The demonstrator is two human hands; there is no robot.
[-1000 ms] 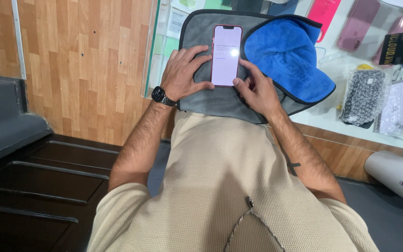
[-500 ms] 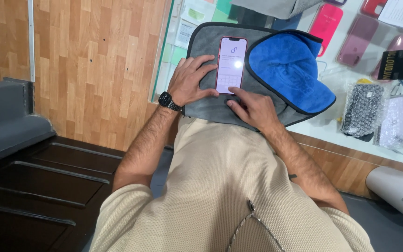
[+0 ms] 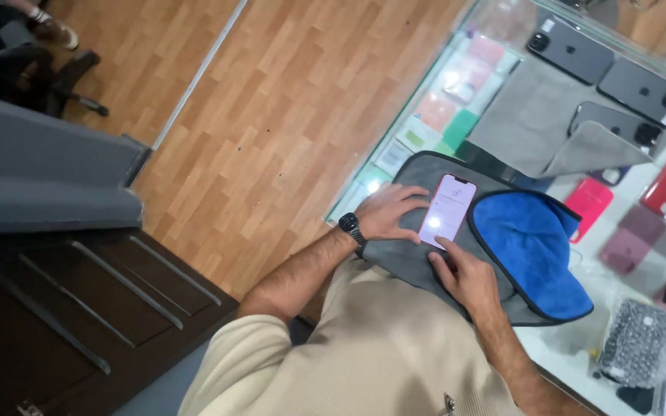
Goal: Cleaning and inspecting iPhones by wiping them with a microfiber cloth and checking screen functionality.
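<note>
We have a glass counter before us, and on it a grey cloth with its blue side folded over. On the grey lies a lit phone — our left hand spread flat beside it, our right hand loosely curled, forefinger touching its lower edge.
</note>
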